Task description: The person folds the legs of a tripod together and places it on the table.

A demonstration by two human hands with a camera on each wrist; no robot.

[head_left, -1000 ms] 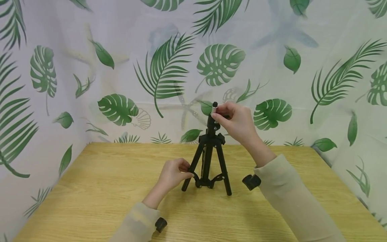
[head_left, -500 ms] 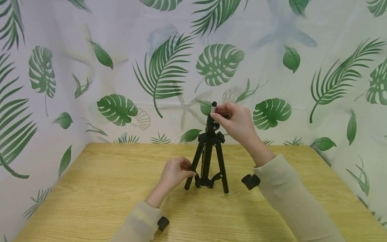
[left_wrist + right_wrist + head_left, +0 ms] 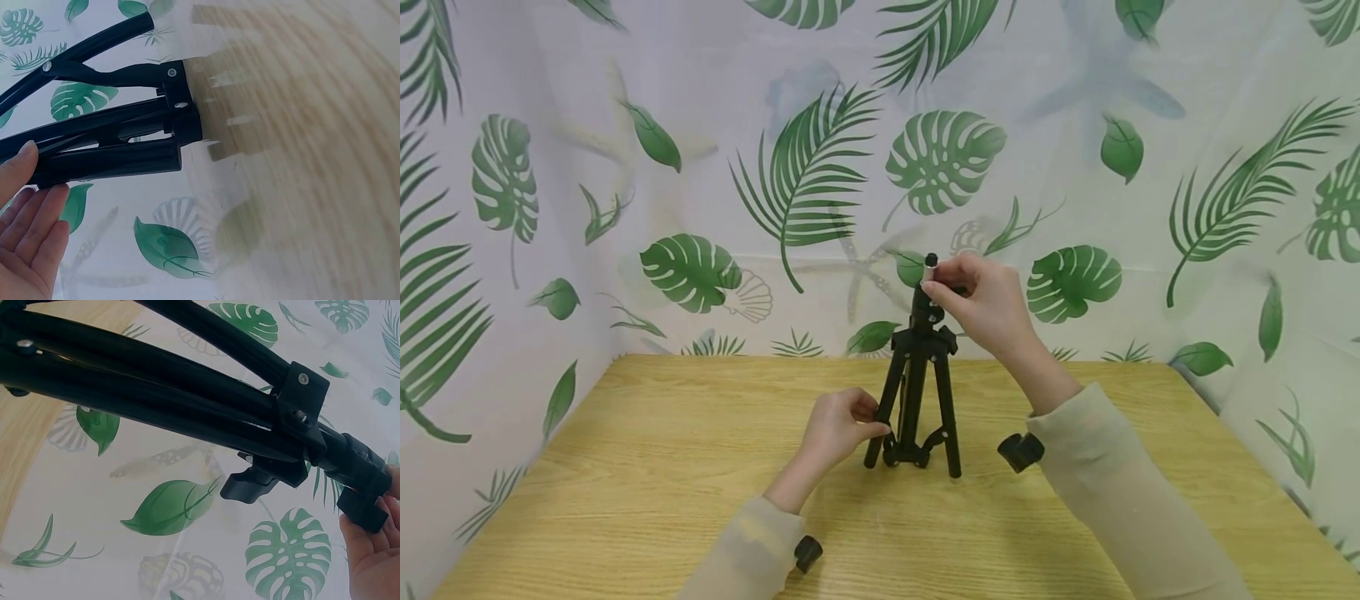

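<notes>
A small black tripod stands upright on the wooden table, its legs partly spread and a silver-and-black tip at the top. With thumb and fingers, my left hand pinches the lower part of the left leg; the left wrist view shows that hand at a tripod leg beside the brace joint. My right hand grips the top of the tripod just under the tip. In the right wrist view the fingers lie at a black knob near the top.
The wooden table spreads around the tripod. A white leaf-print cloth hangs behind it and at both sides. A black camera mount sits at each cuff, the right mount near the tripod's right side.
The tripod's legs have drawn closer together at the bottom. My left hand has moved slightly right with the left leg; the right hand has stayed at the top.
</notes>
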